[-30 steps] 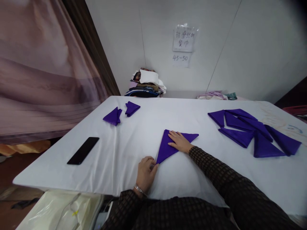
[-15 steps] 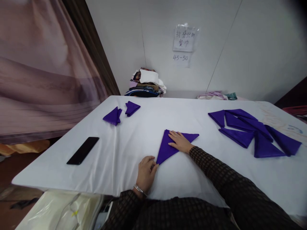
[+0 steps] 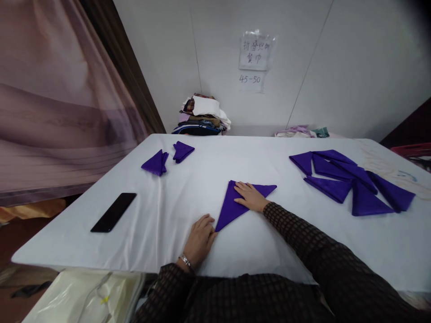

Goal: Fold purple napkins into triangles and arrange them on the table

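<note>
A purple cloth napkin [image 3: 229, 206], folded into a triangle, lies flat on the white-covered table [image 3: 215, 157] in front of me. My right hand [image 3: 249, 196] rests palm down on its upper part, fingers spread. At the napkin's near left corner is my left hand [image 3: 200, 237], its fingers extended over the tablecloth and its thumb side touching the tip. No fold of cloth shows inside either hand.
Several folded purple napkins [image 3: 336, 170] overlap at the right. Two smaller folded ones, a near napkin [image 3: 155, 163] and a far napkin [image 3: 183, 152], sit back left. A black phone-like slab [image 3: 113, 212] lies left. Piled clothes [image 3: 202, 115] stand behind the table.
My left hand's fingers have straightened and loosened at the napkin's corner. My right hand stays flat on the cloth. The whole view has shifted slightly.
</note>
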Tool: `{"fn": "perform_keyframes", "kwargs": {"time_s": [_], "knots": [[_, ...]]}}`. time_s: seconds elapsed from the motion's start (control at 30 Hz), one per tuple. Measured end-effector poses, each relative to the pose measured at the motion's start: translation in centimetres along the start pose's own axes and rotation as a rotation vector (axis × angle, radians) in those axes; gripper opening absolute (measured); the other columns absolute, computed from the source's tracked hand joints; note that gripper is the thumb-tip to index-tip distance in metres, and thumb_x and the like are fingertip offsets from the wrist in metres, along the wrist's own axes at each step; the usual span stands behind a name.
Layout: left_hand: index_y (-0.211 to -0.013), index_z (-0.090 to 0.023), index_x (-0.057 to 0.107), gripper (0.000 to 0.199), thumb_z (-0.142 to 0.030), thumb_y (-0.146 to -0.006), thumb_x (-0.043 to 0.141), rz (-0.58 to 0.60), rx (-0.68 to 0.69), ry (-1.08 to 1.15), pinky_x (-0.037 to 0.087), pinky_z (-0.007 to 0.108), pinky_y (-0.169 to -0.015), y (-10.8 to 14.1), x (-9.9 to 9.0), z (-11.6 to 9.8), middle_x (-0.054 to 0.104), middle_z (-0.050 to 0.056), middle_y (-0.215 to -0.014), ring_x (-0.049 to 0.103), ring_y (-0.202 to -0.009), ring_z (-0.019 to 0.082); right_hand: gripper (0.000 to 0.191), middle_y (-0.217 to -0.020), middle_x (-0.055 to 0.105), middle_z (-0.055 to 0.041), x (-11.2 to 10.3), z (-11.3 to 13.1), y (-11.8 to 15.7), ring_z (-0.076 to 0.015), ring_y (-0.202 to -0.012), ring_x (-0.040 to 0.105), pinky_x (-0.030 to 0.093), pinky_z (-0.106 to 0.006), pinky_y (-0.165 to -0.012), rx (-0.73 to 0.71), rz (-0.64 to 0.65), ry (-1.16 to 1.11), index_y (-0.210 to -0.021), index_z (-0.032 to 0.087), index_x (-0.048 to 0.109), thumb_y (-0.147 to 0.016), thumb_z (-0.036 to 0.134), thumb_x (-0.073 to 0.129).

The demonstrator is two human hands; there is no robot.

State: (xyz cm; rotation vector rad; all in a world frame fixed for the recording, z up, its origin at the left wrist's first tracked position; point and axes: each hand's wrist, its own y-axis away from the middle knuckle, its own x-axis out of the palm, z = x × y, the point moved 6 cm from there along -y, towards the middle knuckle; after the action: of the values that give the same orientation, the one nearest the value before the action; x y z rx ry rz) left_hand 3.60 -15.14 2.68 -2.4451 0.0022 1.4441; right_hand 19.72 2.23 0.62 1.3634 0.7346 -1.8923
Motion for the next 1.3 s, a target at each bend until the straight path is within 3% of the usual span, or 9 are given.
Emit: {"fn": "perform_keyframes", "kwargs": {"time_s": [0.13, 0.27, 0.5, 0.63, 0.87, 1.03, 1.1, 1.2, 1.3], "knots": [[-0.075, -0.021, 0.060, 0.010, -0.025, -0.081, 0.053, 0.005, 0.022, 0.047, 0.047, 0.041, -0.091, -1.4, -1.8, 0.9, 0.061, 0.007, -0.113, 0.055, -0.109, 0.022, 0.069, -0.148, 0.026, -0.0120, -0.1, 0.1, 0.0, -0.0241, -0.137, 0.017, 0.013, -0.043, -0.111, -0.005, -0.009, 0.013, -0.141, 0.013, 0.033, -0.090, 0.060, 0.028], [-0.095, -0.021, 0.062, 0.020, -0.029, -0.087, 0.045, -0.055, 0.079, 0.054, 0.045, 0.041, -0.095, -6.3, -2.3, 0.1, 0.062, 0.008, -0.114, 0.055, -0.108, 0.020, 0.068, -0.148, 0.026, -0.0127, -0.2, 0.2, 0.0, -0.0244, -0.137, 0.018, 0.013, -0.044, -0.110, -0.002, -0.010, 0.008, -0.140, 0.014, 0.034, -0.090, 0.059, 0.030], [-0.128, -0.018, 0.045, 0.043, -0.032, -0.088, 0.042, 0.110, 0.084, -0.099, 0.025, 0.049, -0.108, -15.4, 4.3, -1.5, 0.038, 0.013, -0.143, 0.030, -0.133, 0.026, 0.066, -0.148, 0.028, -0.0122, -1.0, 0.7, -0.1, -0.0244, -0.137, 0.020, 0.014, -0.045, -0.110, -0.008, -0.029, -0.015, -0.143, 0.015, 0.026, -0.090, 0.051, 0.039], [-0.133, -0.012, 0.040, 0.057, -0.047, -0.088, 0.038, 0.153, -0.043, -0.154, 0.022, 0.051, -0.108, -15.8, 6.8, 0.3, 0.033, 0.018, -0.145, 0.025, -0.135, 0.030, 0.063, -0.147, 0.028, -0.0144, -1.0, 0.7, 0.0, -0.0238, -0.137, 0.019, 0.012, -0.043, -0.111, 0.005, -0.021, -0.015, -0.142, 0.011, 0.028, -0.090, 0.043, 0.040], [-0.135, -0.008, 0.037, 0.066, -0.055, -0.088, 0.033, 0.159, -0.054, -0.204, 0.019, 0.050, -0.109, -15.2, 7.2, 0.6, 0.031, 0.019, -0.145, 0.023, -0.136, 0.031, 0.064, -0.145, 0.034, -0.0125, -2.0, -0.5, 0.3, -0.0227, -0.135, 0.024, 0.019, -0.041, -0.110, 0.008, -0.124, -0.259, -0.136, 0.014, 0.041, -0.079, 0.039, 0.058], [-0.135, -0.009, 0.038, 0.067, -0.055, -0.087, 0.032, 0.144, -0.056, -0.241, 0.019, 0.049, -0.110, -15.3, 7.2, 0.6, 0.030, 0.018, -0.146, 0.023, -0.136, 0.030, 0.045, -0.137, 0.046, -0.0097, -5.5, -7.1, 5.3, -0.0237, -0.128, 0.038, 0.032, -0.042, -0.104, 0.259, -0.425, -0.429, -0.127, 0.018, 0.052, -0.084, 0.030, 0.047], [-0.136, -0.008, 0.037, 0.068, -0.055, -0.088, 0.030, 0.159, -0.063, -0.271, 0.019, 0.048, -0.110, -15.2, 7.3, 0.6, 0.029, 0.017, -0.147, 0.022, -0.137, 0.029, 0.044, -0.125, 0.057, -0.0123, -6.2, -10.6, 8.1, -0.0247, -0.109, 0.054, 0.045, -0.042, -0.090, 0.456, -0.479, -0.539, -0.124, 0.017, 0.055, -0.081, 0.028, 0.049], [-0.137, -0.006, 0.035, 0.068, -0.054, -0.089, 0.028, 0.182, -0.076, -0.323, 0.018, 0.047, -0.111, -15.1, 7.3, 0.4, 0.027, 0.016, -0.147, 0.021, -0.137, 0.028, 0.045, -0.105, 0.066, -0.0101, -5.8, -13.9, 10.7, -0.0172, -0.074, 0.061, 0.050, -0.030, -0.064, 0.647, -0.403, -0.795, -0.117, 0.016, 0.059, -0.072, 0.023, 0.058], [-0.137, -0.006, 0.036, 0.068, -0.053, -0.089, 0.028, 0.181, -0.086, -0.363, 0.020, 0.047, -0.111, -15.1, 7.1, 0.3, 0.028, 0.016, -0.147, 0.021, -0.137, 0.028, 0.044, -0.093, 0.068, -0.0063, -5.3, -14.4, 10.7, -0.0105, -0.060, 0.056, 0.045, -0.023, -0.056, 0.633, -0.297, -0.871, -0.111, 0.015, 0.061, -0.067, 0.017, 0.059]]}}
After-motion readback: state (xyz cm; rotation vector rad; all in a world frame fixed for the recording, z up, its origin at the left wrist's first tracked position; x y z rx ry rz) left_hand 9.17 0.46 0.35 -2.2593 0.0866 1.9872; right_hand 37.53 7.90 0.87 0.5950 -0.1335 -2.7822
